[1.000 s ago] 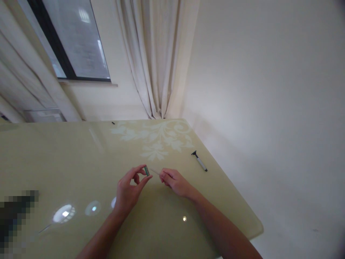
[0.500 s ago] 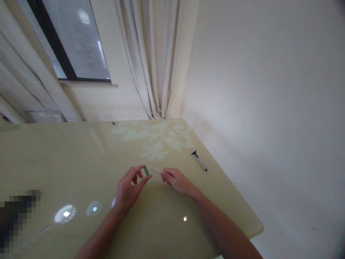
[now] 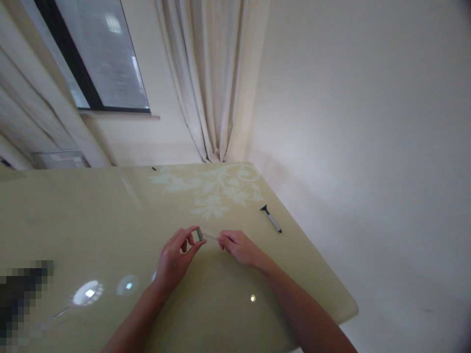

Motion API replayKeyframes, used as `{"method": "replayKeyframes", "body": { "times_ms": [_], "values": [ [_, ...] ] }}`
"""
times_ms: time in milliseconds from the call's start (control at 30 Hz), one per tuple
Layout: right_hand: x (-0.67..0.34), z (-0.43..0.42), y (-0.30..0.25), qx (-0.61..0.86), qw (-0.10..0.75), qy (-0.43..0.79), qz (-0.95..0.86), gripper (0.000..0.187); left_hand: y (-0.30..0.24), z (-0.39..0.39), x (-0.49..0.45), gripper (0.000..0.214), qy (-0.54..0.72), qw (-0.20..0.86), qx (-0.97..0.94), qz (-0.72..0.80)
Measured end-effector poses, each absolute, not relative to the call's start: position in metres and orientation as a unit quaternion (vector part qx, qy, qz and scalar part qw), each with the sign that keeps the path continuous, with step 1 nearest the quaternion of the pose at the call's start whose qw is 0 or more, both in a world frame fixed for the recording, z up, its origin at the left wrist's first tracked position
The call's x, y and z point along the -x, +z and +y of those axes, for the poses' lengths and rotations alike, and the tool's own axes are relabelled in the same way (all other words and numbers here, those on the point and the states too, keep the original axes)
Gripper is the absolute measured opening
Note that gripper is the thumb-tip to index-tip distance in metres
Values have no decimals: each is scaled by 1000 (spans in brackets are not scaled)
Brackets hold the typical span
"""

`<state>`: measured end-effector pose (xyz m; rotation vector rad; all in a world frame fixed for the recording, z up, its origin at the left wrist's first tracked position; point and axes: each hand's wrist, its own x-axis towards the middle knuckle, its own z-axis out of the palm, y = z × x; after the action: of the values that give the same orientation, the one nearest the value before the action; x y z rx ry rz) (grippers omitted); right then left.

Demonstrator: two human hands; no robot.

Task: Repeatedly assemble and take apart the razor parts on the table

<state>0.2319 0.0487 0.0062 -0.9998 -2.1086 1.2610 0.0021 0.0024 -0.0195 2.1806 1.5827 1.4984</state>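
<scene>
My left hand (image 3: 176, 256) pinches a small, narrow dark-green piece by its two ends between thumb and fingertips; it looks like a razor cartridge (image 3: 199, 234). In my right hand (image 3: 239, 246) is a thin pale stick, apparently a cotton swab (image 3: 210, 236), gripped between thumb and curled fingers. The stick's far tip points left and appears to touch the cartridge's face. Both hands are raised a little over the table. Beyond my right hand lies a razor (image 3: 271, 219) with a grey handle and black T-shaped head.
The glossy pale-green table (image 3: 110, 215) carries a white floral pattern. A tiny black piece (image 3: 154, 168) lies near its far edge. At the left is a blurred-out dark object (image 3: 22, 294). A wall (image 3: 349, 147) runs along the right, and curtains (image 3: 206, 73) hang behind.
The cotton swab has moved left, closing the gap to the razor cartridge. My right hand has shifted slightly left with it; my left hand has barely moved.
</scene>
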Motion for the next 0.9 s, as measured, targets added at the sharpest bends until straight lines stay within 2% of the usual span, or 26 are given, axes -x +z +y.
{"method": "replayKeyframes", "body": {
  "times_ms": [467, 900],
  "values": [
    [-231, 48, 9, 350, 220, 467, -782, 35, -21, 3, -3, 37, 486, 51, -712, 505],
    [-233, 51, 7, 378, 245, 449, -772, 35, -20, 4, -5, 38, 484, 70, -701, 519]
  ]
}}
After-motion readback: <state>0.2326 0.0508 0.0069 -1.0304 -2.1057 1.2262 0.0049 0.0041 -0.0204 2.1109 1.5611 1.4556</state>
